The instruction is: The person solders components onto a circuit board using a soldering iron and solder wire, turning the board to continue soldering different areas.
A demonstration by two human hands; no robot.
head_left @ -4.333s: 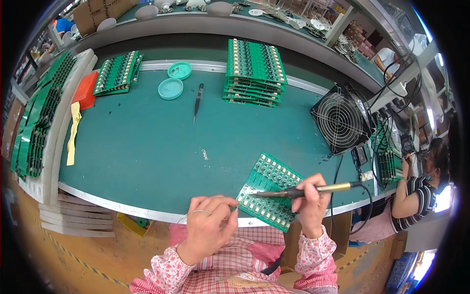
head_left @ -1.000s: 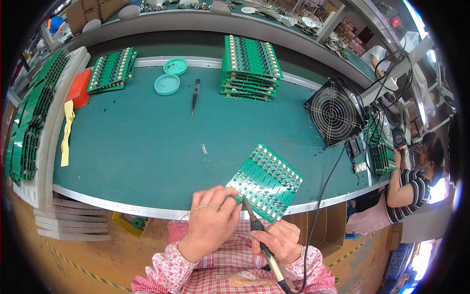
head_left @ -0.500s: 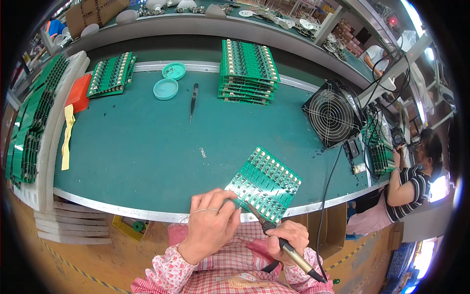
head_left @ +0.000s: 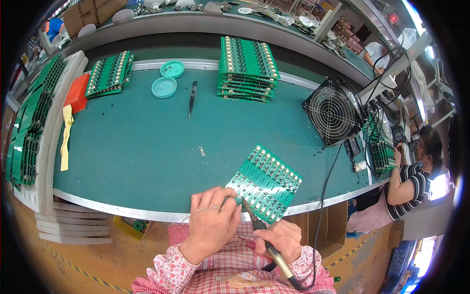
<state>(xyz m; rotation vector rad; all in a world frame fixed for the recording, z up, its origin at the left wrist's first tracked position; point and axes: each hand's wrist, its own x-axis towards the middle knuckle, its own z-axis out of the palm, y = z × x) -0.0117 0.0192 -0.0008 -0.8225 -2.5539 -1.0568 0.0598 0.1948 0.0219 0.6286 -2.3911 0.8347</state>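
Observation:
A green circuit board (head_left: 268, 183) with rows of white parts lies tilted at the table's front edge. At its left corner is my left hand (head_left: 211, 223), its fingers curled together. A thin pale strand crosses the back of that hand; whatever the fingertips pinch is hidden. My right hand (head_left: 283, 239) is wrapped round a soldering iron (head_left: 258, 224), whose tip meets the lower left part of the board, close to the left fingertips. The iron's cable trails from its handle end.
Beyond the board lie tweezers (head_left: 192, 100), two turquoise round dishes (head_left: 164, 88), and a stack of circuit boards (head_left: 248, 63). A black fan (head_left: 330, 113) stands right, its side crossed by cables. More boards (head_left: 108, 73), an orange bin (head_left: 76, 93) and white foam (head_left: 53, 142) line the left. A co-worker (head_left: 413, 181) sits far right.
My right hand and the soldering iron have shifted slightly left, and the iron stands steeper. The iron's tip has moved a little up and left on the board. My left hand stays nearly still.

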